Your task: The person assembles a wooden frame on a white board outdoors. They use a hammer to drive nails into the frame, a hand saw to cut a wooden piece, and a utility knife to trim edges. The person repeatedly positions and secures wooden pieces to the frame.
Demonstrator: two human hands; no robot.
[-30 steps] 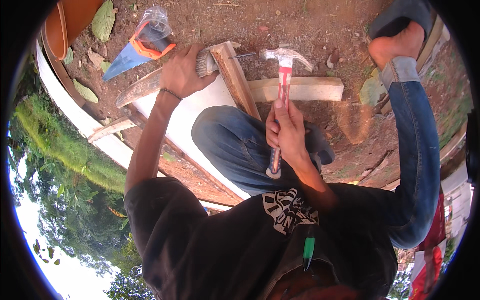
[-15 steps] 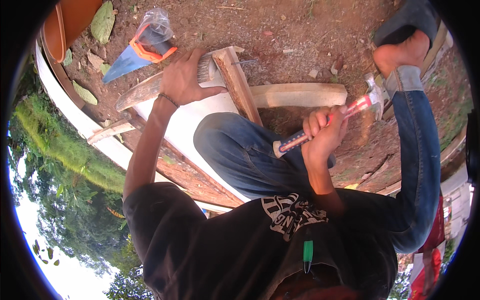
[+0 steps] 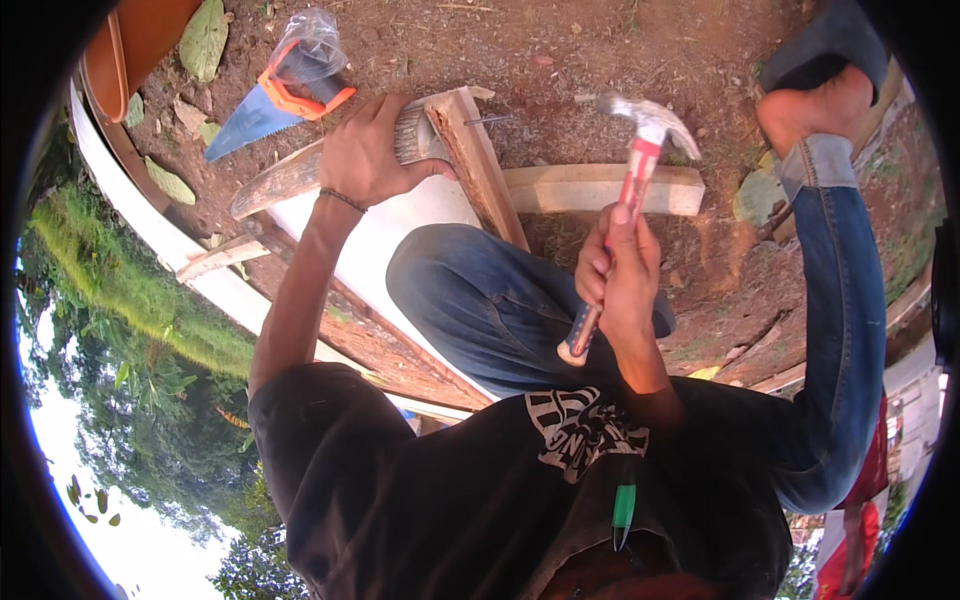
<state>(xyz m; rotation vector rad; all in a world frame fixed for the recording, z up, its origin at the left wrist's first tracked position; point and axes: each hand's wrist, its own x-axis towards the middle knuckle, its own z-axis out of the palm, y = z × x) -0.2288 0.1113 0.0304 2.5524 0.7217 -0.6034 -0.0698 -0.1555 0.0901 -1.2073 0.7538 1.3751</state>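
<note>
The only container in sight is an orange bucket (image 3: 140,45) at the upper left edge, cut off by the rim, so what it holds cannot be told. Near it on the bare dirt lies a handsaw (image 3: 270,100) with a blue blade and an orange-and-black handle, a bit of clear plastic wrapped over the handle end. The left hand (image 3: 365,155) is clamped over the end of a weathered plank (image 3: 290,180), pressing it where it meets an upright-leaning wooden strip (image 3: 480,165). A nail (image 3: 487,120) sticks out sideways from the top of that strip. The right hand (image 3: 620,275) is closed tight round the red-and-black grip of a claw hammer (image 3: 650,125), whose steel head hangs in the air just right of the nail, not touching it. A pale wooden block (image 3: 600,188) lies across behind the hammer shaft. The person's bent knee in blue jeans sits between the two hands, and a white board (image 3: 390,225) runs beneath it.
</note>
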